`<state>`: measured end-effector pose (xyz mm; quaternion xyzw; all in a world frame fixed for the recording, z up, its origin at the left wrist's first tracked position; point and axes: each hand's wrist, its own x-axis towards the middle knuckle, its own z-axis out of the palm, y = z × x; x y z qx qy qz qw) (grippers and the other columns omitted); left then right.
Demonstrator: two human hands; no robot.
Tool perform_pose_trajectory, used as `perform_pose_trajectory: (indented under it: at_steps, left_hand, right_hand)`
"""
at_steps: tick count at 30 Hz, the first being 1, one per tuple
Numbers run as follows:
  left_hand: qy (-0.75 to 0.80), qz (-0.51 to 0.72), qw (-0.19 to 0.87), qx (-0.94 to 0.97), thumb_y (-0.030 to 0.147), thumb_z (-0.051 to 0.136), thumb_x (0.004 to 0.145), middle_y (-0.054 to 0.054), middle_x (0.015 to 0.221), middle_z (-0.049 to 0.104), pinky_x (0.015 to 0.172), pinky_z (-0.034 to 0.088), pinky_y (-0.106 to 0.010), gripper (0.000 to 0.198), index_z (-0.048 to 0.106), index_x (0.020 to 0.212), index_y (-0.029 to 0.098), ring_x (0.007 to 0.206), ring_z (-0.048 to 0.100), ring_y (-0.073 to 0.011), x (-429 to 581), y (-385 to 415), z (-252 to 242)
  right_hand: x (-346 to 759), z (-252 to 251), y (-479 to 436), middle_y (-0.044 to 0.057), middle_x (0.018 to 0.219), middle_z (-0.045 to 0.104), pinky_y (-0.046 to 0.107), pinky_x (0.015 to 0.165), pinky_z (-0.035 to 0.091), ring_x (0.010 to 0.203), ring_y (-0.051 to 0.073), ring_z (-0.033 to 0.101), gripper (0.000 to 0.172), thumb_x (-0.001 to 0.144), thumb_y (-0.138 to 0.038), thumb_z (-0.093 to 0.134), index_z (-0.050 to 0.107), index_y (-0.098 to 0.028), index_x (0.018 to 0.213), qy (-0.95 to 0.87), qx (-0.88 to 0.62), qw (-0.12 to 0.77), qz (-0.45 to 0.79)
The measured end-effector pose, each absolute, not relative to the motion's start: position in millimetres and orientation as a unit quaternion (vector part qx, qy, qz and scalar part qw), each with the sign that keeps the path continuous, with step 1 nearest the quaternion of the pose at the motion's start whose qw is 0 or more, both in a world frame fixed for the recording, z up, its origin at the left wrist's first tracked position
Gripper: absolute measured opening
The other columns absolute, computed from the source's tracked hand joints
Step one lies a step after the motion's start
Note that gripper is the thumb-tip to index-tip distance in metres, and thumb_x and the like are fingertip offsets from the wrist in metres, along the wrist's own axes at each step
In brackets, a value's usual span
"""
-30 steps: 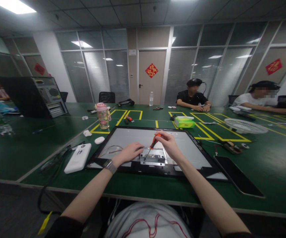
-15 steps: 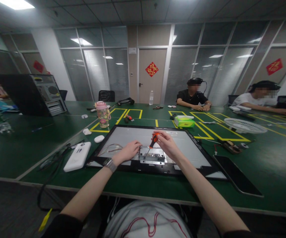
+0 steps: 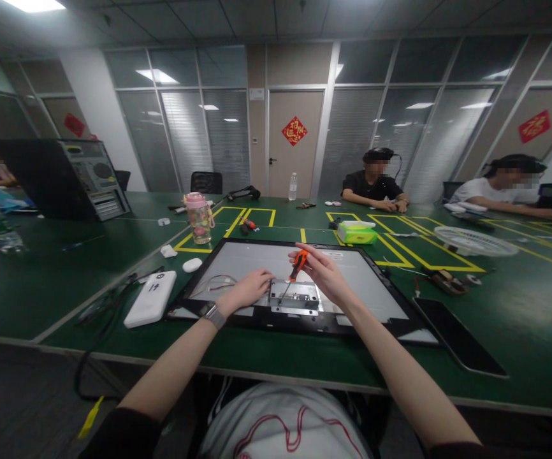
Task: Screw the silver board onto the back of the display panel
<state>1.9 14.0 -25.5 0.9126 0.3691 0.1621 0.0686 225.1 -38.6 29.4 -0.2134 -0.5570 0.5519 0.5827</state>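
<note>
In the head view, our right hand [image 3: 322, 273] loosely grips the screwdriver [image 3: 299, 264], slanted down to the metal bracket [image 3: 299, 305] on the panel [image 3: 369, 280]. Our left hand [image 3: 250, 290] lies empty by the bracket's left end; tilted pressure could make the screwdriver slip, scratching the panel.

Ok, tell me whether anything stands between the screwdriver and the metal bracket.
Nothing visible does: the screwdriver in the right hand slants down to the metal bracket with nothing across it. The left hand lies to its left, out of its line.
</note>
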Motion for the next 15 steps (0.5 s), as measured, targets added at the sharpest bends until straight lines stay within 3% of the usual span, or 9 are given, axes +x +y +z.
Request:
perform_pose_trajectory:
  at_steps: [5, 8, 15]
  left_hand:
    - [0.372, 0.163, 0.063, 0.912, 0.020, 0.040, 0.093, -0.009, 0.120, 0.057, 0.101, 0.043, -0.033, 0.032, 0.059, 0.119, 0.017, 0.109, 0.056, -0.0195, 1.8, 13.6, -25.4]
    - [0.376, 0.160, 0.067, 0.910, 0.020, 0.039, 0.093, -0.010, 0.121, 0.057, 0.101, 0.043, -0.034, 0.033, 0.059, 0.119, 0.016, 0.109, 0.056, -0.0201, 2.2, 13.3, -24.4]
    - [0.366, 0.165, 0.068, 0.913, 0.023, 0.038, 0.094, -0.010, 0.122, 0.056, 0.101, 0.043, -0.034, 0.033, 0.058, 0.120, 0.017, 0.109, 0.055, -0.0203, 0.1, 17.1, -28.8]
  right_hand:
    - [225.6, 24.1, -34.0, 0.000, 0.080, 0.068, 0.029, 0.078, 0.047, 0.075, 0.014, 0.060, 0.018, 0.067, -0.031, 0.080, 0.073, -0.024, 0.081, -0.546, -0.242, 0.611, 0.520]
    - [225.1, 23.9, -34.4, -0.002, 0.074, 0.066, 0.027, 0.074, 0.046, 0.070, 0.012, 0.057, 0.017, 0.064, -0.032, 0.082, 0.072, -0.023, 0.074, -0.523, -0.237, 0.618, 0.537]
    - [225.5, 28.3, -37.5, 0.005, 0.091, 0.072, 0.038, 0.094, 0.043, 0.093, 0.020, 0.062, 0.034, 0.066, -0.039, 0.080, 0.073, -0.024, 0.096, -0.516, -0.229, 0.604, 0.563]
